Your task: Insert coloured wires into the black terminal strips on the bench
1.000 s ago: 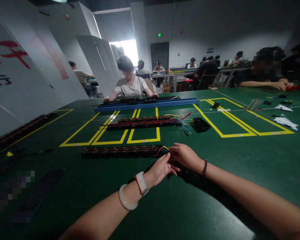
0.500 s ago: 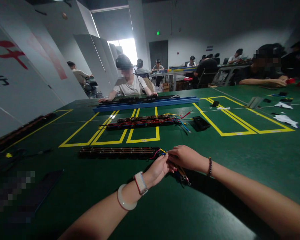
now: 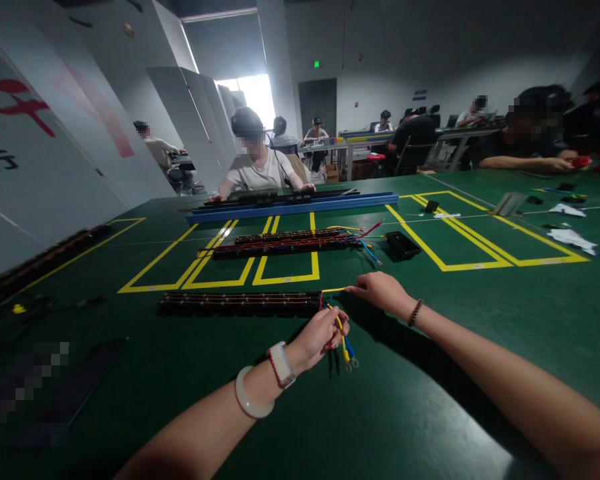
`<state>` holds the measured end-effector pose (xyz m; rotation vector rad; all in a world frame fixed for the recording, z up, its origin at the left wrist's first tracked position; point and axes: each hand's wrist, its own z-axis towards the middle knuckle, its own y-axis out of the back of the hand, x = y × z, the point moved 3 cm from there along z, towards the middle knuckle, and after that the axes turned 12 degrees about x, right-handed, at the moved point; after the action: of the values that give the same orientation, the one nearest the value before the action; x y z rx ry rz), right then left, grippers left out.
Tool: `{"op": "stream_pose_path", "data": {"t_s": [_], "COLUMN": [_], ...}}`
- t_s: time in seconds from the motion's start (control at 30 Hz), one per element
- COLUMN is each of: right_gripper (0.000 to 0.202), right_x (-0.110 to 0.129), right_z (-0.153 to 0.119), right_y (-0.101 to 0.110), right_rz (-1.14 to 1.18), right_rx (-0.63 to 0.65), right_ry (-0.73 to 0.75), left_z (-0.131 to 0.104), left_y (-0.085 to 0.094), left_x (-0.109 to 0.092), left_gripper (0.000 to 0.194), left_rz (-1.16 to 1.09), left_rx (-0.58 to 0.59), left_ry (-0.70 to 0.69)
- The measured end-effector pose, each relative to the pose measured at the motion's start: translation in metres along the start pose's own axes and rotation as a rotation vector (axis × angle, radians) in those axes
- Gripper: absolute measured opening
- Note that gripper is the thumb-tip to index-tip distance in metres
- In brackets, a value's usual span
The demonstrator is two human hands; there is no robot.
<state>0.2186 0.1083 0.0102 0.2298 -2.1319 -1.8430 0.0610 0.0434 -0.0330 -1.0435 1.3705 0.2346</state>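
Observation:
A long black strip [image 3: 240, 304] with thin copper-coloured lines along its top lies on the green table in front of me. Wires come out of its right end. My left hand [image 3: 325, 332] is closed around several of them; blue and yellow wires [image 3: 349, 353] with ring terminals hang below its fingers. Farther right, my right hand [image 3: 380, 292] pinches the end of a single yellow wire [image 3: 334, 290], drawn out sideways from the strip. Part of the bundle is hidden by my left fingers.
Beyond lie similar strips with red wires [image 3: 287, 248] and a small black box [image 3: 401, 246]. Yellow tape [image 3: 477, 267] marks rectangles on the table [image 3: 470, 320]. A person [image 3: 260, 167] sits opposite behind a blue rail [image 3: 300, 209]. Paper scraps [image 3: 573, 240] lie at right.
My right hand has moved apart from the left, up and to the right, pulling the yellow wire out straight. My left hand still holds the other wires, whose ends now hang lower left.

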Motion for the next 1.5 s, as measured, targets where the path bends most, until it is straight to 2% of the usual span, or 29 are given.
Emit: {"op": "stream_pose_path", "data": {"t_s": [0.13, 0.23, 0.33, 0.43, 0.53, 0.6, 0.67, 0.9, 1.0, 1.13, 1.2, 1.33, 1.5], "right_gripper": [0.048, 0.042, 0.032, 0.03, 0.034, 0.035, 0.034, 0.029, 0.024, 0.018, 0.017, 0.019, 0.021], "right_x": [-0.002, -0.001, 0.001, 0.006, 0.011, 0.014, 0.016, 0.016, 0.021, 0.039, 0.051, 0.075, 0.089], "right_z": [0.013, 0.009, -0.004, -0.018, -0.025, -0.027, -0.028, -0.03, -0.026, -0.013, -0.006, 0.008, 0.021], "right_y": [-0.014, -0.015, -0.012, -0.014, -0.019, -0.021, -0.021, -0.021, -0.02, -0.012, -0.008, -0.002, -0.006], "right_rz": [-0.087, -0.155, -0.182, -0.185, -0.198, -0.217, -0.24, -0.384, -0.23, 0.16, 0.283, 0.344, 0.26], "right_rx": [-0.092, -0.223, -0.305, -0.227, -0.102, -0.069, -0.091, -0.343, -0.438, -0.493, -0.488, -0.443, -0.38], "right_ry": [0.057, 0.141, 0.336, 0.633, 0.81, 0.852, 0.883, 1.015, 0.964, 0.754, 0.661, 0.545, 0.531], "left_z": [-0.001, -0.002, -0.001, 0.0, 0.002, 0.003, 0.004, 0.005, 0.005, 0.007, 0.008, 0.008, 0.005], "left_y": [-0.003, -0.004, -0.004, -0.003, -0.003, -0.002, -0.001, 0.004, 0.004, 0.003, 0.003, 0.002, 0.0], "left_x": [-0.003, -0.005, -0.004, -0.001, 0.001, 0.001, 0.002, 0.004, 0.004, 0.004, 0.005, 0.005, 0.003], "left_gripper": [0.031, 0.033, 0.039, 0.036, 0.029, 0.028, 0.029, 0.031, 0.028, 0.014, 0.01, 0.009, 0.012], "left_rz": [0.006, 0.02, 0.029, -0.024, -0.08, -0.097, -0.12, -0.174, -0.174, -0.109, -0.09, -0.083, -0.084], "left_rx": [0.008, -0.001, -0.002, -0.017, 0.0, 0.022, 0.047, 0.085, 0.051, 0.032, 0.022, 0.02, -0.008], "left_ry": [0.01, 0.021, 0.046, 0.037, 0.001, -0.01, -0.001, 0.038, 0.034, -0.043, -0.058, -0.059, -0.025]}}
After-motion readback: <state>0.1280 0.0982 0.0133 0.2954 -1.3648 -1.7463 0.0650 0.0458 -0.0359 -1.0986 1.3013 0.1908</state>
